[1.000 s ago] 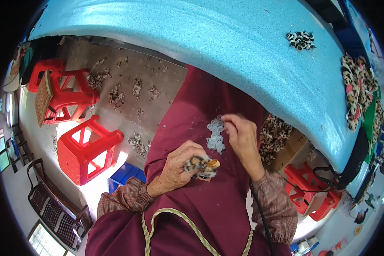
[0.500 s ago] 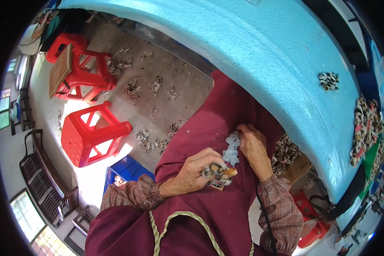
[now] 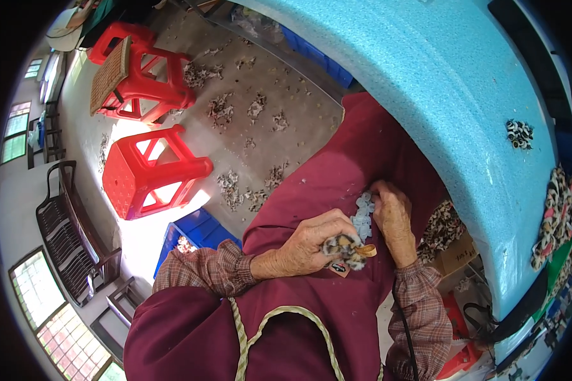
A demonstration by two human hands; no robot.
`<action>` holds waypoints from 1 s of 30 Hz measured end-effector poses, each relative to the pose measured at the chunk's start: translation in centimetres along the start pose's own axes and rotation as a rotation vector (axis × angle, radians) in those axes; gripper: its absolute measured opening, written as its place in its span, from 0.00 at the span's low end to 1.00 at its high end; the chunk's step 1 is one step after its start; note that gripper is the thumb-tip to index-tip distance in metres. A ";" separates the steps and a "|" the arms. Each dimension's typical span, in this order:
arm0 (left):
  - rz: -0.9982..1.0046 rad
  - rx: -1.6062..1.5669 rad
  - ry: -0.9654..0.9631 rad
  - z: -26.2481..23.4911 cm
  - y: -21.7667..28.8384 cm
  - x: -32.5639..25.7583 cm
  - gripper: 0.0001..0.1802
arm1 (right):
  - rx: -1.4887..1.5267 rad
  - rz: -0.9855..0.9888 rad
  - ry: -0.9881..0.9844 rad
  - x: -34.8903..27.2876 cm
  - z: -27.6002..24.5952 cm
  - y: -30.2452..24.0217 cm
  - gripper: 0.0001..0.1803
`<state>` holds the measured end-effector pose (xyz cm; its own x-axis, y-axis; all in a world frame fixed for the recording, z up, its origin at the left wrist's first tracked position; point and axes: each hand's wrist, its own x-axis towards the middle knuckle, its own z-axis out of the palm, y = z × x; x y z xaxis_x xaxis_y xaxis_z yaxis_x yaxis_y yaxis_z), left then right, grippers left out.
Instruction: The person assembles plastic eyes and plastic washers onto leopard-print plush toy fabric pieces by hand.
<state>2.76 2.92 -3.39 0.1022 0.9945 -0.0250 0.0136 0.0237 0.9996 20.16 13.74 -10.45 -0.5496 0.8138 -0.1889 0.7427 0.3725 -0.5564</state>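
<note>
My left hand [image 3: 311, 244] is closed around a small furry leopard-patterned piece [image 3: 344, 249] above my lap. A tan loop [image 3: 366, 251] sticks out of it, and a small tag [image 3: 339, 268] shows just below. On the maroon apron [image 3: 311, 209] lies a cluster of translucent plastic discs [image 3: 363, 216]. My right hand [image 3: 394, 219] rests against the right side of that cluster, its fingers curled in. Its fingertips are partly hidden, so whatever they pinch cannot be made out.
A light blue table [image 3: 426, 76] curves along the right, with a dark-and-white patterned bundle [image 3: 520, 134] and a heap of patterned pieces [image 3: 555, 219]. Red stools [image 3: 149, 168] and a blue crate [image 3: 200, 228] stand at left. Fabric scraps [image 3: 221, 109] litter the floor. A cardboard box [image 3: 456, 254] sits under the table.
The whole view has shifted, so the stools, scraps and table bundle appear further right. Both hands keep nearly the same places over the lap, the left still holding the furry piece.
</note>
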 end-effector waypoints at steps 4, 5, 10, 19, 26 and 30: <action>0.043 -0.002 0.004 -0.2 -0.2 0.2 0.15 | 0.043 0.023 0.093 0.1 -1.9 -0.4 0.09; 0.075 0.011 0.011 -0.2 -0.1 0.2 0.13 | 0.000 0.036 0.129 -0.2 -2.7 -0.3 0.10; 0.149 0.039 0.083 -0.5 -0.2 -1.0 0.10 | 0.995 0.324 0.164 -2.0 -4.8 -3.9 0.08; 0.283 0.124 -0.004 -0.9 -0.5 -0.9 0.11 | 1.338 0.358 0.016 -5.8 -5.0 -8.8 0.15; 0.305 0.148 0.034 -0.5 -0.1 -0.9 0.15 | 1.305 0.347 -0.017 -6.5 -4.9 -8.3 0.13; 0.400 0.177 -0.099 -1.3 0.9 -0.4 0.18 | 1.371 0.386 0.029 -6.9 -5.0 -8.7 0.10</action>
<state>1.48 2.68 -2.48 0.2283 0.9072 0.3534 0.1232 -0.3870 0.9138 19.39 7.11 -0.28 -0.3811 0.7781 -0.4994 -0.1190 -0.5769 -0.8081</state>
